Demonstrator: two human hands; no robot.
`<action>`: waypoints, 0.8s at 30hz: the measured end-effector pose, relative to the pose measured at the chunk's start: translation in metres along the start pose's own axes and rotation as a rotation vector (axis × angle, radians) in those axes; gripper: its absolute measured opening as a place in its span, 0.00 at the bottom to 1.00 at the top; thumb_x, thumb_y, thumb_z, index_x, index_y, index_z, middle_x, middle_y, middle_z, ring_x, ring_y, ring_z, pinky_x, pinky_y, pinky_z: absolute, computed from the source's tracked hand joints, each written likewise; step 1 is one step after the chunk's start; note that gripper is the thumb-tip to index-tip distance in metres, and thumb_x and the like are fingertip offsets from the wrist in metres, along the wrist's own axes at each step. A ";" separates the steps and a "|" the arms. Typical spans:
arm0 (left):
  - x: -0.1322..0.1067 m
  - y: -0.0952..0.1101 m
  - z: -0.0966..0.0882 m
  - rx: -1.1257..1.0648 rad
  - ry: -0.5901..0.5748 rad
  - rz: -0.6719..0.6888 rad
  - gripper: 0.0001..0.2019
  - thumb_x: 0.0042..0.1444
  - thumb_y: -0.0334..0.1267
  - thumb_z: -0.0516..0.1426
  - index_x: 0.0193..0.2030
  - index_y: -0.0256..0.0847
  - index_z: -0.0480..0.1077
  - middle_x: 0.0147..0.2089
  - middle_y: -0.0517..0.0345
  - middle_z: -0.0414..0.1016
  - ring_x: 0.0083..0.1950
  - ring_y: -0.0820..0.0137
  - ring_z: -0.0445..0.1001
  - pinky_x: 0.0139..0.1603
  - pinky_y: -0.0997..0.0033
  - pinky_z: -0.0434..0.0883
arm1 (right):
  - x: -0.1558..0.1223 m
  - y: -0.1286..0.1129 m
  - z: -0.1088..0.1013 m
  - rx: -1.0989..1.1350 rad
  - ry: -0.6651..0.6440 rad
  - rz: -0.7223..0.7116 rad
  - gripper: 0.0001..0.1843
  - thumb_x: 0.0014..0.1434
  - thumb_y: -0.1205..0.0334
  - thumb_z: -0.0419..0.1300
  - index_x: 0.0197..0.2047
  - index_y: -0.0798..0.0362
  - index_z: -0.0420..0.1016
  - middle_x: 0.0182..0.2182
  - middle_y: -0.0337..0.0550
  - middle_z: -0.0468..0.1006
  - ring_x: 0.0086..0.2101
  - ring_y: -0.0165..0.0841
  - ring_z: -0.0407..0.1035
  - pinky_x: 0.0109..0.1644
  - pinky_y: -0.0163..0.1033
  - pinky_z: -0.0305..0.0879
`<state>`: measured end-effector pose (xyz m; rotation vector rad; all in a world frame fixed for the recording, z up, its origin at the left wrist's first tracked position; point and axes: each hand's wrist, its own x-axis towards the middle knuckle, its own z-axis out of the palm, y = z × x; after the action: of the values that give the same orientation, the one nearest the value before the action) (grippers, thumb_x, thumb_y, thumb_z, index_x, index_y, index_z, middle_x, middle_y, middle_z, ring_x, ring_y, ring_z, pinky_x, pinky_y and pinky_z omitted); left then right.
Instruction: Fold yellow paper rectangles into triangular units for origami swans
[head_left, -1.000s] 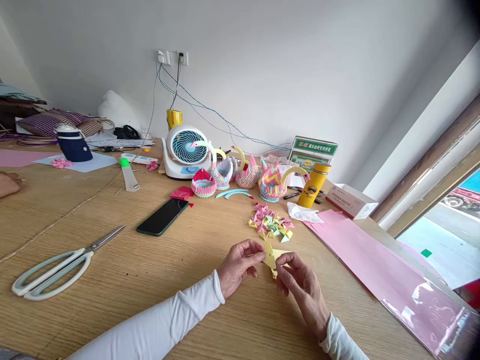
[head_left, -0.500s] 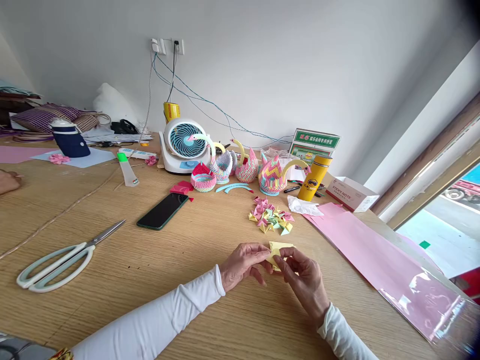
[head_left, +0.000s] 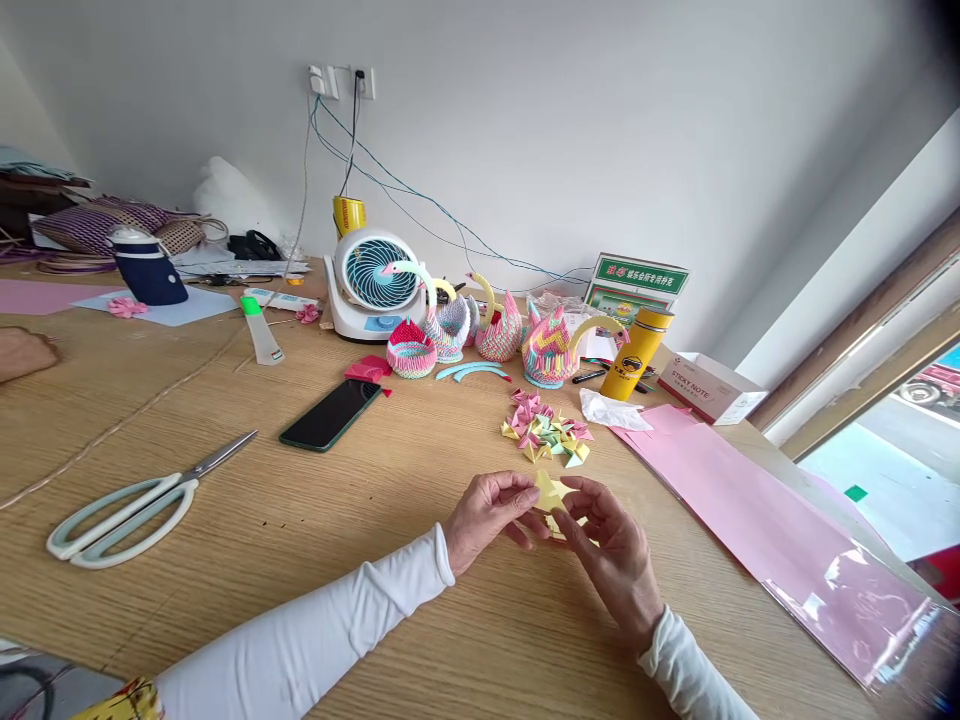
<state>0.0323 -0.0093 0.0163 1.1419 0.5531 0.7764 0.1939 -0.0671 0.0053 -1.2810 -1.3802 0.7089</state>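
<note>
My left hand point(head_left: 491, 515) and my right hand point(head_left: 611, 545) hold a small piece of yellow paper point(head_left: 550, 492) between them. The left fingers pinch its left side, and the right thumb and fingers grip its right side. Behind and below it, partly hidden by my hands, lies a stack of yellow paper slips point(head_left: 559, 528) on the table. Just beyond my hands is a loose pile of folded paper triangles point(head_left: 547, 430) in pink, yellow and green.
Paper swans point(head_left: 550, 350), a fan point(head_left: 379, 285) and a yellow flask point(head_left: 637, 355) stand along the back. A phone point(head_left: 330, 413) and scissors point(head_left: 150, 505) lie to the left. Pink sheets in plastic point(head_left: 765, 530) lie at right. Another person's hand point(head_left: 26, 353) rests at far left.
The yellow paper has been raised slightly and tilted, showing more of its face between my fingers. The whole view has shifted a little.
</note>
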 end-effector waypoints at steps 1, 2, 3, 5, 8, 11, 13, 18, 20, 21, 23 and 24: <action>0.000 0.000 0.000 -0.002 -0.012 0.003 0.18 0.49 0.49 0.62 0.37 0.34 0.70 0.34 0.53 0.75 0.30 0.70 0.77 0.23 0.78 0.70 | 0.000 0.000 0.000 0.033 0.002 0.024 0.20 0.56 0.53 0.62 0.49 0.52 0.68 0.31 0.42 0.72 0.28 0.31 0.68 0.28 0.34 0.68; -0.001 0.000 0.000 -0.002 -0.019 0.005 0.18 0.49 0.49 0.62 0.36 0.34 0.70 0.35 0.53 0.75 0.30 0.70 0.77 0.23 0.79 0.70 | 0.000 -0.001 -0.001 0.072 -0.001 0.052 0.21 0.55 0.53 0.62 0.49 0.53 0.68 0.31 0.42 0.72 0.28 0.31 0.69 0.28 0.34 0.67; -0.001 0.000 0.000 -0.001 -0.020 0.006 0.18 0.49 0.49 0.62 0.36 0.33 0.71 0.35 0.53 0.75 0.30 0.71 0.76 0.23 0.79 0.70 | 0.000 -0.001 -0.001 0.112 -0.007 0.080 0.21 0.54 0.52 0.63 0.48 0.53 0.68 0.31 0.42 0.73 0.28 0.31 0.69 0.27 0.33 0.67; -0.001 0.000 -0.001 0.012 -0.012 0.002 0.18 0.48 0.49 0.62 0.35 0.33 0.71 0.33 0.53 0.75 0.29 0.71 0.76 0.23 0.79 0.70 | 0.001 -0.002 -0.003 0.180 -0.017 0.122 0.22 0.54 0.50 0.63 0.48 0.53 0.69 0.31 0.42 0.73 0.28 0.32 0.70 0.27 0.33 0.68; -0.001 -0.001 -0.001 0.055 0.012 -0.005 0.19 0.46 0.49 0.63 0.34 0.32 0.72 0.30 0.54 0.74 0.28 0.71 0.76 0.23 0.77 0.70 | 0.000 -0.002 -0.004 0.226 -0.021 0.145 0.21 0.55 0.50 0.62 0.47 0.52 0.69 0.31 0.42 0.74 0.29 0.33 0.72 0.27 0.33 0.68; -0.001 -0.002 -0.001 0.084 0.007 -0.021 0.20 0.46 0.50 0.63 0.35 0.32 0.72 0.30 0.54 0.75 0.27 0.71 0.75 0.24 0.77 0.69 | 0.000 -0.003 -0.005 0.233 -0.020 0.145 0.20 0.55 0.50 0.62 0.47 0.52 0.70 0.30 0.41 0.75 0.29 0.32 0.72 0.28 0.33 0.69; -0.001 -0.003 -0.002 0.091 -0.016 -0.034 0.20 0.45 0.50 0.63 0.35 0.32 0.72 0.31 0.53 0.76 0.25 0.72 0.75 0.23 0.77 0.69 | 0.000 -0.004 -0.004 0.237 -0.017 0.138 0.20 0.54 0.50 0.62 0.46 0.53 0.70 0.29 0.41 0.75 0.29 0.32 0.72 0.28 0.33 0.69; -0.002 -0.003 -0.002 0.127 -0.049 -0.050 0.20 0.47 0.50 0.63 0.35 0.32 0.72 0.34 0.50 0.77 0.24 0.73 0.75 0.22 0.78 0.67 | 0.001 -0.008 -0.003 0.223 -0.008 0.115 0.19 0.54 0.50 0.62 0.45 0.53 0.71 0.28 0.40 0.75 0.27 0.31 0.71 0.28 0.33 0.69; -0.002 -0.002 -0.002 0.141 -0.053 -0.053 0.19 0.47 0.49 0.63 0.34 0.31 0.73 0.34 0.50 0.77 0.24 0.73 0.75 0.22 0.79 0.67 | 0.001 -0.008 -0.004 0.207 0.000 0.103 0.19 0.54 0.50 0.63 0.45 0.53 0.71 0.27 0.39 0.74 0.27 0.31 0.70 0.28 0.33 0.69; -0.002 -0.002 -0.002 0.144 -0.054 -0.053 0.19 0.47 0.49 0.62 0.33 0.31 0.73 0.34 0.50 0.77 0.24 0.74 0.75 0.21 0.79 0.67 | 0.001 -0.008 -0.004 0.203 0.000 0.101 0.19 0.54 0.50 0.63 0.45 0.53 0.71 0.27 0.39 0.74 0.27 0.31 0.70 0.28 0.33 0.69; -0.002 -0.001 -0.002 0.147 -0.057 -0.054 0.18 0.48 0.49 0.62 0.32 0.31 0.73 0.32 0.51 0.77 0.23 0.74 0.75 0.22 0.80 0.66 | 0.000 -0.007 -0.005 0.201 -0.008 0.103 0.19 0.54 0.51 0.62 0.46 0.53 0.71 0.28 0.40 0.75 0.28 0.31 0.70 0.29 0.33 0.69; -0.002 -0.001 -0.002 0.149 -0.058 -0.057 0.18 0.48 0.49 0.62 0.32 0.31 0.73 0.31 0.51 0.77 0.23 0.74 0.75 0.22 0.80 0.66 | 0.000 -0.007 -0.005 0.202 -0.013 0.103 0.19 0.55 0.51 0.62 0.46 0.53 0.71 0.29 0.40 0.75 0.28 0.31 0.70 0.29 0.33 0.69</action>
<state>0.0297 -0.0102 0.0144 1.2765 0.5997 0.6594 0.1967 -0.0696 0.0131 -1.1946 -1.2253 0.9049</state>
